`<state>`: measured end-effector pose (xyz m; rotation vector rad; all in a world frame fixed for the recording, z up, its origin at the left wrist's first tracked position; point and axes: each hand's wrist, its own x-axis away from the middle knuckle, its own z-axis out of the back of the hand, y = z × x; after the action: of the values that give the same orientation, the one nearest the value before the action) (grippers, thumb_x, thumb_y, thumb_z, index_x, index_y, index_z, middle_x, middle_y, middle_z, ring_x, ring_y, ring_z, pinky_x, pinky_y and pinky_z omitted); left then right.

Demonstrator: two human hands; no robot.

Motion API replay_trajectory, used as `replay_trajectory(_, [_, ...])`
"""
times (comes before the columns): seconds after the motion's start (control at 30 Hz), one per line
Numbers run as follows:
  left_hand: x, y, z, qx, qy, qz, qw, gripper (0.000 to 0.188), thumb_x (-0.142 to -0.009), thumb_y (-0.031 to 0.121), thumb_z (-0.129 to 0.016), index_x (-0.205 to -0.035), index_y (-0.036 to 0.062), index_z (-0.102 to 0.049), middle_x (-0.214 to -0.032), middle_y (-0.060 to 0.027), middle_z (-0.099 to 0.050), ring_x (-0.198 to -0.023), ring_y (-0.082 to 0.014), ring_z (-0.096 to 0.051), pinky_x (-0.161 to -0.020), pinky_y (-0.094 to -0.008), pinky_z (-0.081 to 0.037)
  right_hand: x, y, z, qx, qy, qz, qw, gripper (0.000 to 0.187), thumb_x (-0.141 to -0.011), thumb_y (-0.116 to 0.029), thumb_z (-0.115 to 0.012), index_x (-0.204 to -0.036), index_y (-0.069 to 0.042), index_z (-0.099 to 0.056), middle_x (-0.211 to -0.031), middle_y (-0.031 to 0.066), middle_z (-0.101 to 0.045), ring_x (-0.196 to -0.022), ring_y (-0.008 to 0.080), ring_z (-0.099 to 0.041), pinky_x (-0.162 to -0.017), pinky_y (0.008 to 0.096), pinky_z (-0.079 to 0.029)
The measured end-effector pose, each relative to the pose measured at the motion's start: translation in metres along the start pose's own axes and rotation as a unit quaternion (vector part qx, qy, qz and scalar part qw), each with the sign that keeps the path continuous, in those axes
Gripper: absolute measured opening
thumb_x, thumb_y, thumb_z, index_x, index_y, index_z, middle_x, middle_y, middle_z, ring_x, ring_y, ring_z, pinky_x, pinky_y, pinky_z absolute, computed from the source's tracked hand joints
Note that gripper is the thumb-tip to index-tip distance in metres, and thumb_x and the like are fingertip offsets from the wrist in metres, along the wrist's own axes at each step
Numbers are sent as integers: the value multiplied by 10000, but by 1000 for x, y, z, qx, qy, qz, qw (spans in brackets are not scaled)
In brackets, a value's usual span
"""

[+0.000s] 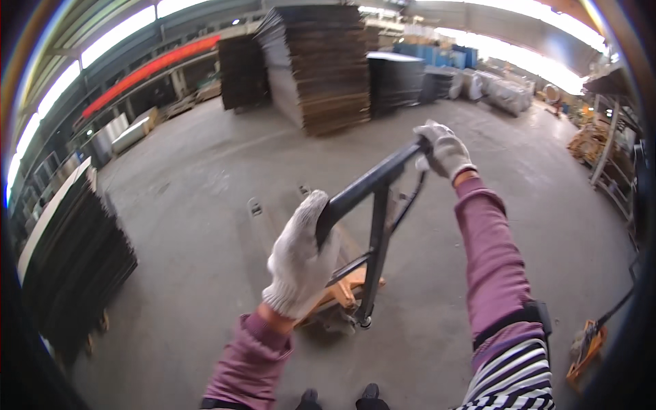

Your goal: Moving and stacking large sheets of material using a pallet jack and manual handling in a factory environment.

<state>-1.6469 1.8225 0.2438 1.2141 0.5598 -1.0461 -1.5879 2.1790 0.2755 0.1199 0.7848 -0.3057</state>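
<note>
A black pallet jack handle slants up to the right in front of me, with both my gloved hands on it. My left hand, in a white knit glove, wraps round the near left end of the grip bar. At the far right end, my right hand is closed round the bar in the same kind of glove. Below, the orange pallet jack stands on the floor, partly hidden by the handle and my left hand. Its forks reach away from me, apparently bare.
A tall stack of dark sheets stands ahead, with a lower stack beside it. Another sheet stack is at the left. Wrapped bundles lie far right. A second orange pallet jack and a metal rack are at the right.
</note>
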Motion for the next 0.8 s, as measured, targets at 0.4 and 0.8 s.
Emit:
replay_trajectory(0.4, [-65, -266, 6, 199, 162, 135, 957, 100, -854, -10, -649, -895, 49, -579, -815, 18, -548, -750, -69, -515, -669, -226, -465, 129, -250, 31, -102, 143, -191, 966, 335, -614, 14, -751, -918, -61, -634, -834, 122, -623, -731, 288, -653, -667, 348, -527])
replay_trajectory(0.8, [-7, -371, -36, 86, 54, 149, 984, 108, -856, 49, -674, -918, 71, -588, -775, -21, -617, -742, -102, -590, -676, -265, -488, 176, -298, -73, 16, 213, -296, 931, 219, -712, 37, -710, -873, -47, -587, -788, 79, -574, -717, 204, -585, -709, 298, -481])
